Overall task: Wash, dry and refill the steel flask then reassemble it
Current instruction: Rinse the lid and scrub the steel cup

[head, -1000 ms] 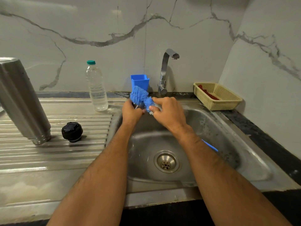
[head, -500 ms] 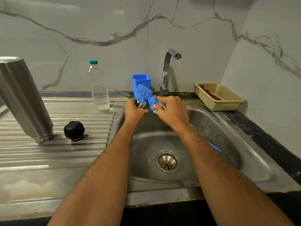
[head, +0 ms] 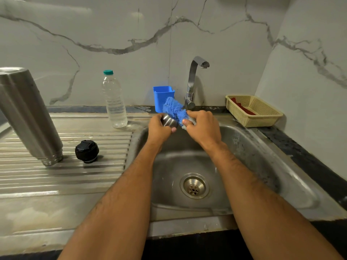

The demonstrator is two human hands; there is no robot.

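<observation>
Marble-veined walls back a steel sink (head: 293, 177), and you are working over its far edge, just in front of the tap (head: 193, 81). Your left hand (head: 159, 128) has its fingers curled round a small steel cup (head: 169, 120), apparently the flask's cap, while your right hand (head: 203, 128) pinches a blue scrubber (head: 173, 109) against it. The steel flask (head: 28, 113) stands mouth-down and leaning on the ribbed drainboard (head: 62, 177) at far left, its black stopper (head: 87, 151) just beside it and a water bottle (head: 114, 100) farther back. To scrub well, turn the cup in your left palm and let the scrubber sweep the rim and inside, not only the outer wall. Keep both hands over the basin so drips fall in, and grip firmly: wet steel is likely slippery. No water shows at the tap, so rinsing probably comes next.
</observation>
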